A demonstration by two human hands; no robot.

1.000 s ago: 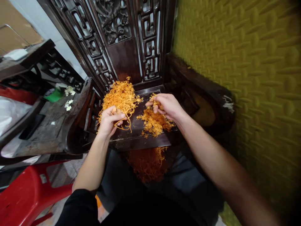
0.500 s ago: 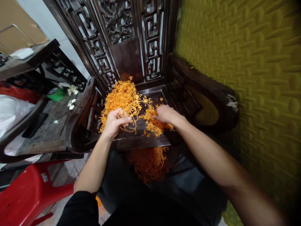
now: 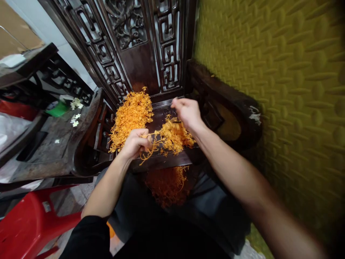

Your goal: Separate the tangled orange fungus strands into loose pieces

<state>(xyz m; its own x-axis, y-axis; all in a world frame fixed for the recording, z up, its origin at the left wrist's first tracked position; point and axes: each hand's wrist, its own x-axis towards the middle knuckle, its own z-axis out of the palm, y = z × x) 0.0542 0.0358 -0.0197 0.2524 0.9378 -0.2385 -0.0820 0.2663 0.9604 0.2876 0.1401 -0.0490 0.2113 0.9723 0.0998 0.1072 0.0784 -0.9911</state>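
Well left of the left hand (image 3: 135, 144), lower than its fingers, stands a red plastic stool (image 3: 25, 219). Above that, also left of those fingers, small white blossoms (image 3: 76, 104) lie on a dark wooden surface (image 3: 58, 154), near a green object (image 3: 58, 109). Just beyond the left fingers, a large orange heap (image 3: 132, 113) of thin branching strands covers the left part of a dark chair seat (image 3: 158, 124). The left fingers are closed around a loose bunch (image 3: 154, 146), whose strands stick out to their right and dangle below. Between and below the two hands' fingers, a smaller heap (image 3: 175, 136) lies on the seat, and a dimmer orange mass (image 3: 168, 187) shows under the front edge. The right hand (image 3: 188, 112) is raised above the smaller heap; its fingers curl inward, and I cannot tell whether their tips meet or hold anything. Right of them are a curved chair arm (image 3: 229, 97) and a yellow textured wall (image 3: 258, 54).
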